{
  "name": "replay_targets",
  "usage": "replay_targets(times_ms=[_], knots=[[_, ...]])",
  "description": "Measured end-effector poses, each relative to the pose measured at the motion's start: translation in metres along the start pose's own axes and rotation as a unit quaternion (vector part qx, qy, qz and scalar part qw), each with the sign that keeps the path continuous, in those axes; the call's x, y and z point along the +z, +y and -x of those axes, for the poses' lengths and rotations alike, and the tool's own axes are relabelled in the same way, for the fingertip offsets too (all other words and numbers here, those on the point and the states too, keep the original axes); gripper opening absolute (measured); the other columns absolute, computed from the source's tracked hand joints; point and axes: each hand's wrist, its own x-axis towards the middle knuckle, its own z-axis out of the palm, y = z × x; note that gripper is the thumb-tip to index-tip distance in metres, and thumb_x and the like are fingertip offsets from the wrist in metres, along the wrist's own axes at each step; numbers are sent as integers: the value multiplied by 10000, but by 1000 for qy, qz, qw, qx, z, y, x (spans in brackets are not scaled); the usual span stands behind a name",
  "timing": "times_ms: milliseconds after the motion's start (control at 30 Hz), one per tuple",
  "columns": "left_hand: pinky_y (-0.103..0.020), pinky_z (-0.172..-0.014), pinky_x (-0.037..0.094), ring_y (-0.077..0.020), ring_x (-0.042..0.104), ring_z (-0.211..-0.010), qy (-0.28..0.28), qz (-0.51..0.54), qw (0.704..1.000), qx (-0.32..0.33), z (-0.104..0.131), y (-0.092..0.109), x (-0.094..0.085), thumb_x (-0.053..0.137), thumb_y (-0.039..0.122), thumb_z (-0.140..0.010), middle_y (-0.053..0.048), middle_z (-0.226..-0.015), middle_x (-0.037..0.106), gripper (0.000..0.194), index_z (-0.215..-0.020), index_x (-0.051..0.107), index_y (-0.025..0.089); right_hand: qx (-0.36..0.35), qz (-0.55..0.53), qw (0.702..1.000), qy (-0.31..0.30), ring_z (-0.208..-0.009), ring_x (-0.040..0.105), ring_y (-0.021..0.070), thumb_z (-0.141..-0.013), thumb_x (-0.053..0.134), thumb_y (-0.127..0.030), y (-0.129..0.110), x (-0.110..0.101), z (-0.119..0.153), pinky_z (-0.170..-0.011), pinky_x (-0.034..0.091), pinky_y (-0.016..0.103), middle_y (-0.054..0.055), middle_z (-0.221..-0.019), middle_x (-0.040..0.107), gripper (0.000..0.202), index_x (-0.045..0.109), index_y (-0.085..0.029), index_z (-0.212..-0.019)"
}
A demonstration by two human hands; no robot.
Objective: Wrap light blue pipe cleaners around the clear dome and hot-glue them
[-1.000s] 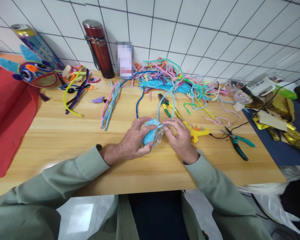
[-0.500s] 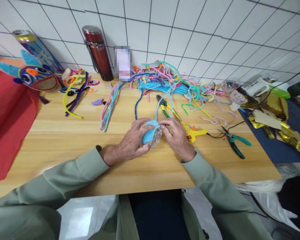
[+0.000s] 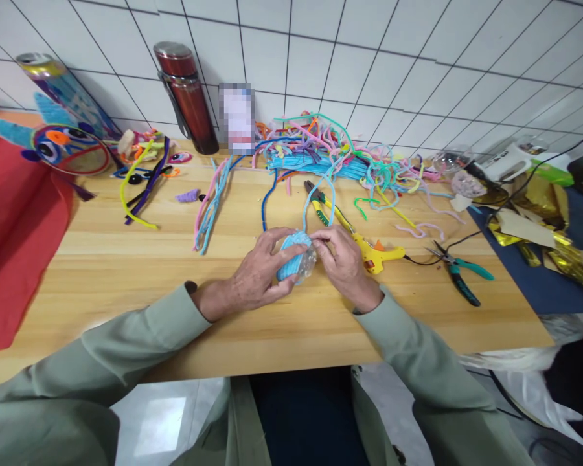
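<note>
A clear ball [image 3: 307, 264], partly wrapped in light blue pipe cleaner [image 3: 290, 259], is held just above the wooden table [image 3: 184, 349]. My left hand [image 3: 260, 268] grips it from the left, thumb and fingers around the blue wrap. At its right edge my right hand [image 3: 341, 262] is closed in a pinch on the light blue strand, whose loop [image 3: 332, 194] rises behind the ball. A yellow glue gun [image 3: 377, 254] lies beside my right hand, and yellow-handled pliers [image 3: 320, 204] lie behind the ball.
Teal-handled pliers [image 3: 461, 278] lie at the right. A pile of pipe cleaners [image 3: 320, 158], a phone [image 3: 237, 120] and a red flask [image 3: 187, 97] stand along the wall. At the left are a decorated mask-like piece [image 3: 72, 149] and red cloth [image 3: 19, 246].
The view has shifted slightly. The wrapped ball is turned a little in my left hand, and both hands keep nearly the same places.
</note>
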Motion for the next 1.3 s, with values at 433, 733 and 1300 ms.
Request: replay_targets(times_ms=[433, 733, 1300], knots=[[-609, -1185, 528, -362, 517, -1472, 10, 11, 1000, 18, 0, -1, 0, 627, 315, -1038, -182, -1575, 487, 661, -1655, 389, 333, -21, -3, 1000, 1, -953, 753, 234, -1081, 620, -192, 0, -3, -1, -882, 616, 417, 33, -1005, 800, 143, 733, -279, -1082], [-621, -1217, 502, -373, 523, -1478, 2, 21, 1000, 1, -1, -1, 0, 645, 311, -1014, -166, -1581, 507, 631, -1613, 449, 339, -4, -2, 1000, 5, -945, 764, 230, -1078, 617, -209, 0, -1, 0, -869, 630, 414, 32, -993, 806, 139, 735, -278, -1050], [-607, -1287, 490, -354, 538, -1530, -51, 102, 992, -54, -15, 6, -20, 641, 365, -1066, -190, -1584, 557, 622, -1631, 404, 260, -20, 8, 1000, 7, -933, 762, 233, -1092, 634, -228, 1, -3, -2, -814, 607, 389, 44, -987, 800, 94, 720, -262, -1074]])
